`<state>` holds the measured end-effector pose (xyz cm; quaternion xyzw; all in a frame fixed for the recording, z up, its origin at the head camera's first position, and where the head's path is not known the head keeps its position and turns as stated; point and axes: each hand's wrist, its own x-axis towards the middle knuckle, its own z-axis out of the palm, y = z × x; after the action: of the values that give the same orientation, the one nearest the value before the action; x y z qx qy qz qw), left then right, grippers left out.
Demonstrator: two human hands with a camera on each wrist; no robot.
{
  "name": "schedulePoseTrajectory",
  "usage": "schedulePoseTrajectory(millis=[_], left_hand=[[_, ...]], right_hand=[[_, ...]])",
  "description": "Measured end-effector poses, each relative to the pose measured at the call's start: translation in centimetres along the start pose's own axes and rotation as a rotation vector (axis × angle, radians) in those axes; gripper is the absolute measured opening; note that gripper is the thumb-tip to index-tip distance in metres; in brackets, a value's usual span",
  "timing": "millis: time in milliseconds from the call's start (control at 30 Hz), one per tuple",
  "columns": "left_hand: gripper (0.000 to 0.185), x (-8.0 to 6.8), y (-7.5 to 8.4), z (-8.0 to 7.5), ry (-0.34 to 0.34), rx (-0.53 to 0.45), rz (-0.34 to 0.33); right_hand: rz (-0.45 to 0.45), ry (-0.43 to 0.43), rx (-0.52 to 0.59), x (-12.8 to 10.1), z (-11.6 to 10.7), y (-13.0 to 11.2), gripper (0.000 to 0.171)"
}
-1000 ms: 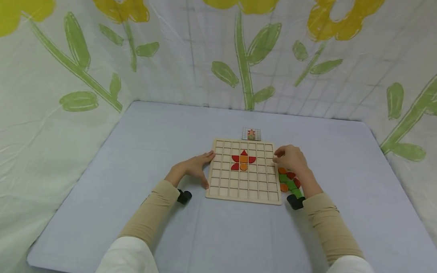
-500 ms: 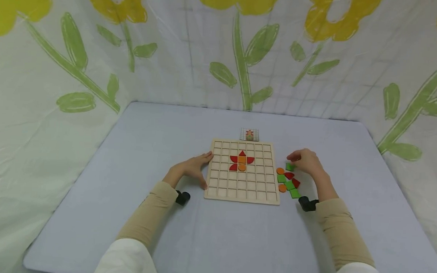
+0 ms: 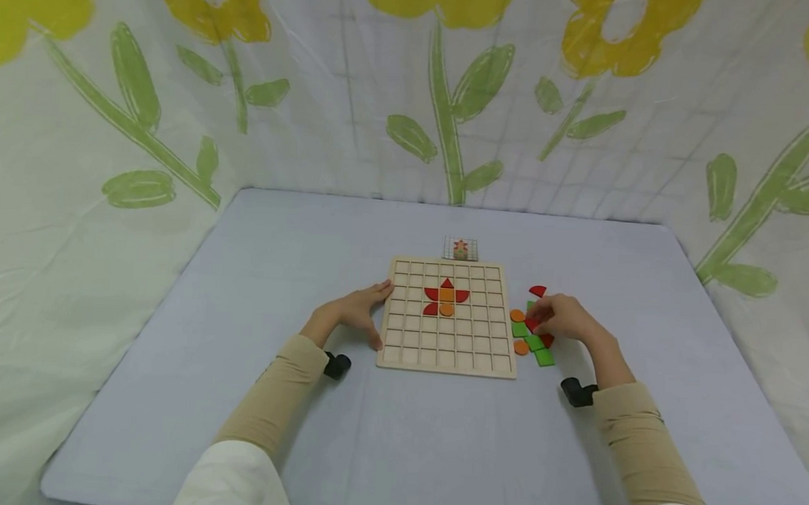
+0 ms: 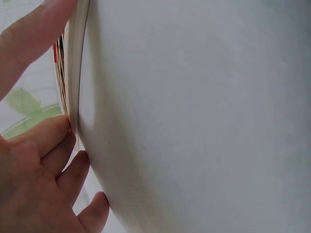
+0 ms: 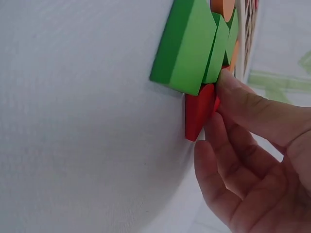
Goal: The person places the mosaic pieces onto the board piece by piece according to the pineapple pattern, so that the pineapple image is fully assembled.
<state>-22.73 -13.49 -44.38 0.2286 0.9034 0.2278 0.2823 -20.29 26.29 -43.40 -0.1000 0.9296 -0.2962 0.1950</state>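
A wooden grid board (image 3: 447, 343) lies on the table with red and orange pieces set in its cells, an orange circle (image 3: 446, 310) lowest among them. My left hand (image 3: 359, 309) rests along the board's left edge, fingers spread and thumb near the front corner. Right of the board, my right hand (image 3: 566, 317) reaches into a group of loose pieces. Its thumb and fingers pinch a red piece (image 5: 217, 104) in the right wrist view. Green squares (image 5: 189, 48) stand beside it, and another red piece (image 5: 195, 114) lies close to the fingertips.
A small pattern card (image 3: 460, 248) lies behind the board. One red rounded piece (image 3: 538, 290) sits behind the right hand. Orange circles (image 3: 521, 348) and green squares lie along the board's right edge. A flower-printed curtain (image 3: 343, 94) stands behind the table (image 3: 298, 226).
The right hand has left the board's right edge, moved right and then down onto the loose pieces. A red rounded piece now shows behind it. The left hand stays at the board.
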Motion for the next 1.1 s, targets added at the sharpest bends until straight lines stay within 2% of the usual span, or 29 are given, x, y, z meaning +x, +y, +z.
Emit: schedulePoseTrajectory(millis=[200, 400, 500, 667, 733, 867, 967, 1100], left_hand=[[0.116, 0.0, 0.0, 0.0, 0.003, -0.002, 0.004], [0.116, -0.1, 0.0, -0.1, 0.002, -0.003, 0.009], [0.116, -0.2, 0.0, -0.1, 0.002, -0.004, 0.013], [0.116, -0.2, 0.0, 0.0, 0.0, -0.003, 0.017], [0.116, -0.2, 0.0, 0.0, -0.001, 0.0, 0.017], [0.116, -0.2, 0.0, 0.0, -0.006, 0.004, 0.01], [0.116, -0.2, 0.0, -0.1, -0.008, 0.001, 0.004], [0.116, -0.1, 0.1, -0.1, -0.007, -0.003, 0.0]], right_hand=[[-0.015, 0.037, -0.011, -0.1, 0.1, -0.2, 0.015], [-0.022, 0.092, -0.043, -0.2, 0.2, -0.4, 0.018], [0.013, 0.095, -0.029, -0.4, -0.1, -0.5, 0.02], [0.001, 0.138, 0.005, -0.6, -0.6, -0.7, 0.021], [-0.013, 0.165, 0.069, -0.5, -0.5, -0.7, 0.024], [-0.047, 0.179, 0.306, -0.1, 0.1, -1.2, 0.033], [-0.033, 0.173, 0.465, 0.3, 0.8, -2.0, 0.039], [0.025, 0.179, 0.495, 1.0, 1.5, -3.4, 0.04]])
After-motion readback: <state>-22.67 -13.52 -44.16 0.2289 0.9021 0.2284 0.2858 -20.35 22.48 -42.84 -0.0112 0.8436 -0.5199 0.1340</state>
